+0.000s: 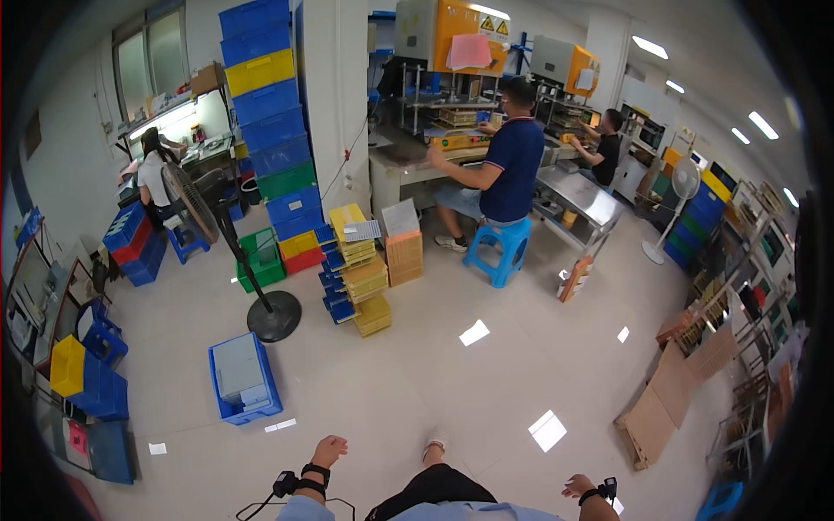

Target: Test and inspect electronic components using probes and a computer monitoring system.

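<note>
My left hand (pixel 329 451) hangs low at the bottom of the view, fingers loosely curled and holding nothing, with a black band on its wrist. My right hand (pixel 576 486) sits at the lower right edge, also with nothing in it and a black wrist band. Between them my dark trouser leg and shoe (pixel 433 449) show over the pale tiled floor (pixel 452 382). The nearest object is a blue crate (pixel 243 379) on the floor ahead and to the left.
A black pedestal fan (pixel 261 286) stands ahead left beside stacks of blue and yellow trays (pixel 356 269). A tall column of blue crates (pixel 269 113) rises behind. A person on a blue stool (pixel 504 174) works at a bench. Cardboard sheets (pixel 669 399) lie at right.
</note>
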Tool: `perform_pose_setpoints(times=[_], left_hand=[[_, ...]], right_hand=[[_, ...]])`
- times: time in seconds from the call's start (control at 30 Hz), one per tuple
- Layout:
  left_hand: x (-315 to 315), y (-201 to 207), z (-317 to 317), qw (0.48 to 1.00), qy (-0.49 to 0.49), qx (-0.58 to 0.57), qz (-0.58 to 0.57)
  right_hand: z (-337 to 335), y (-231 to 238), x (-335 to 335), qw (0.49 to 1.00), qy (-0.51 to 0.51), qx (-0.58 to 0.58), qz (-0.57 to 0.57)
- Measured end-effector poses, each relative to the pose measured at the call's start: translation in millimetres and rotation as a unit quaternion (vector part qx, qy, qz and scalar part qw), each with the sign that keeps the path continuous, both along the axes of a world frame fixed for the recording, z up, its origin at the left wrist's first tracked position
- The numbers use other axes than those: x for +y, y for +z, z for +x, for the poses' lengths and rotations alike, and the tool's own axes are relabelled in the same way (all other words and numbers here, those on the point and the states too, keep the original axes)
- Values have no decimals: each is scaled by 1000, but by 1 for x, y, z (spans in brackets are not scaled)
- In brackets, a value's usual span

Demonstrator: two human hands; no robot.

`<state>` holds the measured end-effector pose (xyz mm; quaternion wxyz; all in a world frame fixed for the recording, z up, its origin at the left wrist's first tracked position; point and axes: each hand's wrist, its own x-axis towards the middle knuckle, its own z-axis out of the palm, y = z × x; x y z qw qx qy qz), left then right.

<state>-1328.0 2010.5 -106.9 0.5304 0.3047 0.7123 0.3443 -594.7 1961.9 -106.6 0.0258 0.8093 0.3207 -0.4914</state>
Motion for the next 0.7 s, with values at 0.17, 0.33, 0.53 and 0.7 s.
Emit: perform_pose_setpoints(times=[0.17,0.33,0.53,0.7], left_hand=[[153,-7,31,997,-66,-29,-12],[268,18,28,997,-21,-77,-17],[443,17,17,981,53,-178,-52],[586,4,9,952,157,-263,9]], right_hand=[[49,-36,171,994,44,80,61],[-96,43,439,930,253,-49,264],[-261,112,614,879,295,95,362],[-285,80,657,891,361,84,264]])
